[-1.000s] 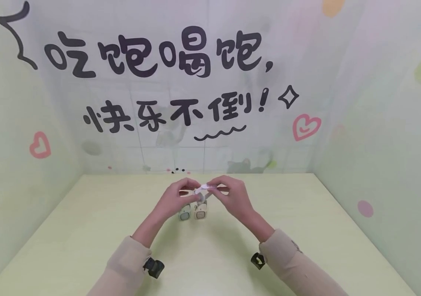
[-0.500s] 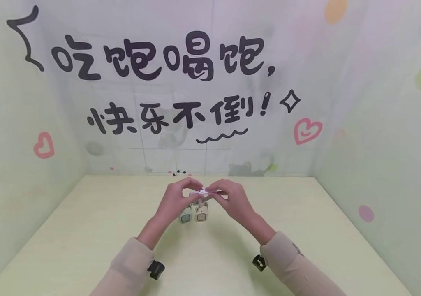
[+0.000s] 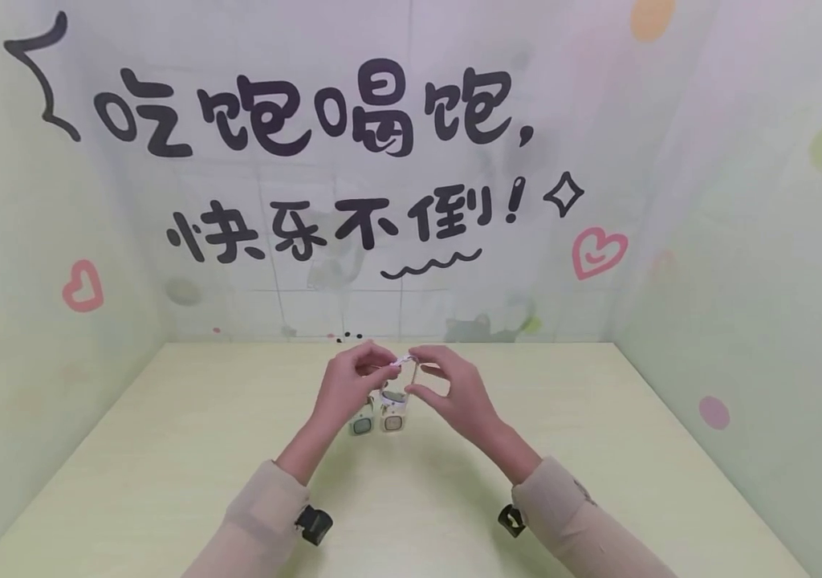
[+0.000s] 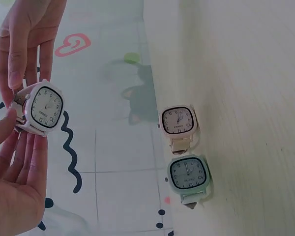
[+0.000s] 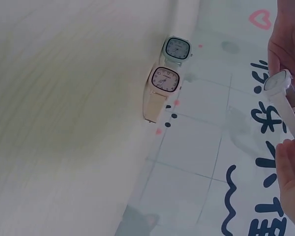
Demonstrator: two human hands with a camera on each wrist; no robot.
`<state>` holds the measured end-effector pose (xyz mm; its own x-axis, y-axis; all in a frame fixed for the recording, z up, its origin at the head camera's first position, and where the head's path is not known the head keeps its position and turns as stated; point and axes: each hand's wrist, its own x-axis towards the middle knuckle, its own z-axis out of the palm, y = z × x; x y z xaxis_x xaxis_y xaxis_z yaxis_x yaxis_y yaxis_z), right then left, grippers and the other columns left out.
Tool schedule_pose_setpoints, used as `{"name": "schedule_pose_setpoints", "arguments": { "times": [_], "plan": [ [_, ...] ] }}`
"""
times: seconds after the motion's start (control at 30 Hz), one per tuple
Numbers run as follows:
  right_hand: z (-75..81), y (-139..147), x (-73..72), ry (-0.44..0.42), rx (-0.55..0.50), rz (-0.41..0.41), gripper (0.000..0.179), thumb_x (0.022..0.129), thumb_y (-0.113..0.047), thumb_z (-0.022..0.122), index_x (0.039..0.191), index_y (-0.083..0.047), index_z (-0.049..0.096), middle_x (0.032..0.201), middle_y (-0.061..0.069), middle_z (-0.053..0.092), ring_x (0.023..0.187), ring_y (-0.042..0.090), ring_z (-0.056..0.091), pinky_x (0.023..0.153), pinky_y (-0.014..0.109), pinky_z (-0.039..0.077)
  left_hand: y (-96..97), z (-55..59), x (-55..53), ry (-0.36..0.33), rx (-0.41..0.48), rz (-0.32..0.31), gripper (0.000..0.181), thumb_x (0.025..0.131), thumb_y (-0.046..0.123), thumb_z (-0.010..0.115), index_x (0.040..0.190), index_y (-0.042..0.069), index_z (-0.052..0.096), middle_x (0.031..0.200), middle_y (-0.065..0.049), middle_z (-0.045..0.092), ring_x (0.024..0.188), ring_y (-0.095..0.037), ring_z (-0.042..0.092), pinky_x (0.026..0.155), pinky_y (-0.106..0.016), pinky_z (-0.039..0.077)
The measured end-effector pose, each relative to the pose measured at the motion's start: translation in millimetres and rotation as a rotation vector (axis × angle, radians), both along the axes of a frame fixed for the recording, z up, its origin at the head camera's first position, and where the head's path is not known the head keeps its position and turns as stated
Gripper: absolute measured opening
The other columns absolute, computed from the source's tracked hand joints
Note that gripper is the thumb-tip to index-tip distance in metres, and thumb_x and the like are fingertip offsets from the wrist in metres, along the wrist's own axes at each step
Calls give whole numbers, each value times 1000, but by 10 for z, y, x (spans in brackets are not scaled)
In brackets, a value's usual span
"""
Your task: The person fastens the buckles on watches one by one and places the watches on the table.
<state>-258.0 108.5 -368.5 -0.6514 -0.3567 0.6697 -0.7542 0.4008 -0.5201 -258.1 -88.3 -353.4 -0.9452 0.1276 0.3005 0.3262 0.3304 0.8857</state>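
Note:
A white-strapped wristwatch (image 4: 46, 107) with a rounded-square dial is held up in the air between both hands. My left hand (image 3: 349, 385) grips it by the strap, thumb and fingers near the case. My right hand (image 3: 457, 381) holds the strap's other end, its thumb and index finger spread along it. In the right wrist view, the pale strap (image 5: 289, 115) runs down from the case to a metal piece at the right fingertips. Fingers hide part of the strap in the left wrist view.
Two more watches stand side by side on the pale wooden table (image 3: 165, 449): a mint green watch (image 3: 361, 425) and a cream-pink watch (image 3: 392, 423). Printed curtains enclose the table at the back and both sides. Each wrist wears a black strap mount.
The right thumb and index finger have spread apart, and the strap between them now stands more upright. The held watch's face has come into view below the hands.

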Motion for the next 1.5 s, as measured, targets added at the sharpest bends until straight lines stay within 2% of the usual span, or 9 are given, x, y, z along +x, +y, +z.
{"name": "schedule_pose_setpoints", "arguments": {
  "times": [0.23, 0.33, 0.47, 0.7, 0.83, 1.0, 1.17, 1.37, 1.5],
  "plan": [
    [-4, 58, 12, -14, 147, 36, 84, 77, -16, 87, 147, -2, 43, 148, 13, 47, 135, 27, 50, 108, 36, 49, 26, 13, -52, -186, 219, -29, 19, 94, 13, 69, 108, 1, 68, 107, -18, 75, 91, -20, 75, 82, -36, 62],
    [17, 82, -4, 2, 192, 7, 82, 78, -18, 86, 146, -3, 44, 147, 12, 49, 133, 26, 52, 107, 38, 50, 47, 23, -60, -247, 261, -55, 22, 95, 12, 67, 113, -1, 66, 110, -19, 74, 92, -17, 74, 85, -37, 61],
    [28, 130, -41, -8, 168, -10, 73, 79, -14, 85, 141, 0, 50, 140, 13, 56, 129, 27, 56, 105, 38, 52, 62, 35, -54, -296, 237, -122, 26, 97, 11, 64, 120, -2, 64, 116, -20, 72, 102, -19, 73, 89, -35, 60],
    [-30, 222, -121, -132, 88, 17, 70, 80, -12, 83, 141, 0, 50, 137, 16, 58, 127, 32, 56, 106, 39, 51, 34, -32, -99, -210, 44, -261, 38, 99, 5, 57, 136, -4, 55, 134, -25, 61, 126, -38, 60, 103, -40, 53],
    [-77, 250, -159, -196, 53, 20, 68, 81, -10, 82, 140, 3, 50, 135, 18, 58, 126, 35, 56, 105, 43, 51, 66, -68, -119, -178, -47, -278, 44, 96, 2, 58, 139, -4, 52, 139, -25, 58, 128, -37, 58, 105, -41, 52],
    [-136, 269, -215, -290, 53, -16, 67, 83, -11, 80, 141, 3, 50, 137, 19, 58, 128, 35, 55, 107, 41, 49, 160, -97, -147, -141, -142, -175, 41, 92, 2, 66, 132, 0, 60, 130, -19, 66, 120, -32, 65, 100, -40, 55],
    [-179, 258, -282, -380, 117, -58, 68, 85, -15, 79, 141, 5, 49, 139, 21, 58, 129, 36, 56, 108, 44, 49, 217, -158, -224, -116, -281, -98, 32, 89, 3, 70, 121, 3, 68, 116, -13, 74, 106, -26, 72, 95, -38, 58],
    [-309, 235, -377, -483, 223, -108, 68, 86, -22, 79, 142, 2, 50, 142, 18, 58, 130, 36, 56, 108, 47, 48, 310, -258, -305, -85, -535, -40, 24, 88, 4, 72, 112, 7, 71, 106, -8, 76, 97, -22, 72, 86, -37, 59],
    [-436, 228, -395, -530, 294, -143, 66, 85, -26, 80, 140, 1, 53, 141, 18, 59, 131, 36, 55, 108, 50, 48, 399, -399, -347, -39, -745, -19, 20, 86, 5, 74, 105, 11, 74, 100, -4, 76, 91, -21, 70, 78, -35, 59]
  ]
}}
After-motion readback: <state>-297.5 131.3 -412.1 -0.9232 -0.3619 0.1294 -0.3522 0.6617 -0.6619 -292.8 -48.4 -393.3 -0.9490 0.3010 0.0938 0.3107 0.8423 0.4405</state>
